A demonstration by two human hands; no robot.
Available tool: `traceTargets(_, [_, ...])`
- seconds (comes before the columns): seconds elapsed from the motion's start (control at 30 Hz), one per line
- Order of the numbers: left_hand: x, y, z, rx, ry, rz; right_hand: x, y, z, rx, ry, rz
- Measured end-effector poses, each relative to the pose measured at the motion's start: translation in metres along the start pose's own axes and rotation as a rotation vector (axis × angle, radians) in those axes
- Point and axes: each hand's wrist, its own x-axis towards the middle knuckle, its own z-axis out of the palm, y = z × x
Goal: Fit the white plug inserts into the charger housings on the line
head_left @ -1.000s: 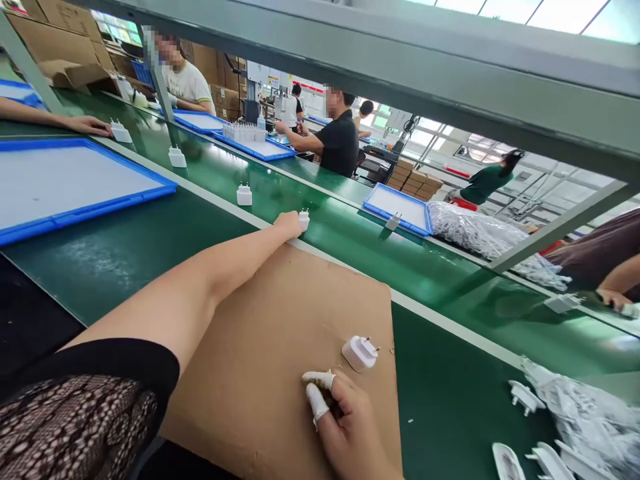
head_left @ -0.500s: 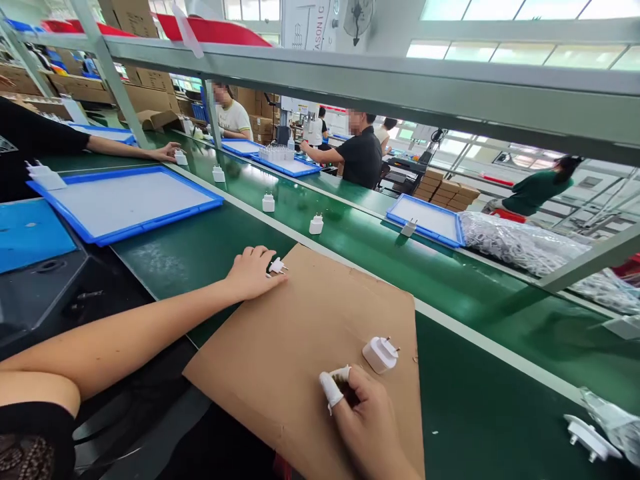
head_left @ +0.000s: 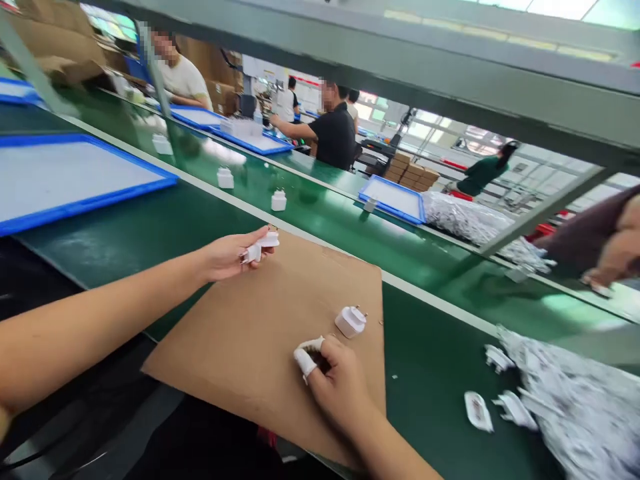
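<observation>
My left hand (head_left: 233,257) is turned palm up over the far left edge of a brown cardboard sheet (head_left: 250,333). Its fingers are closed on a white plug piece (head_left: 254,252) with metal pins; a second white part (head_left: 271,239) shows at the fingertips, and I cannot tell whether they are joined. White finger covers wrap the thumb and index finger of my right hand (head_left: 340,383), which rests curled on the cardboard. Something dark shows inside its curl, too hidden to name. Just beyond it a white plug charger (head_left: 351,322) sits on the sheet, pins up, untouched.
Several white chargers, one here (head_left: 279,200), stand along the green conveyor belt (head_left: 320,220). A blue-rimmed tray (head_left: 135,200) lies at left. Loose white plug parts (head_left: 479,411) and a clear bag of parts (head_left: 575,393) lie at right. Another person's hand (head_left: 607,267) reaches in there.
My left hand has turned over and lifted the white plug piece. My right hand keeps its curl. The view has swung right, showing more of the bag and another person's arm.
</observation>
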Motion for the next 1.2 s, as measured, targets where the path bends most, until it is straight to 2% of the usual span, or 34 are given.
traceTargets(0.1, [-0.011,0.018,0.026,-0.507,-0.331,-0.151,0.002,-0.003,-0.004,0.054,-0.013,0.059])
traceTargets(0.17, [-0.018,0.022,0.041,-0.771,-0.497,-0.276,0.003,-0.005,-0.005,0.063,-0.015,0.081])
traceTargets(0.3, [-0.023,0.014,0.059,-0.865,-0.639,-0.379,0.005,-0.006,-0.005,0.047,-0.027,0.108])
traceTargets(0.47, [-0.018,0.003,0.059,-0.879,-0.652,-0.388,0.009,-0.007,-0.004,0.005,-0.044,0.116])
traceTargets(0.87, [-0.027,0.001,0.061,-0.825,-0.589,-0.397,0.01,-0.012,-0.007,0.01,-0.09,0.141])
traceTargets(1.2, [-0.026,-0.001,0.062,-0.857,-0.617,-0.384,0.009,-0.01,-0.007,0.011,-0.09,0.126])
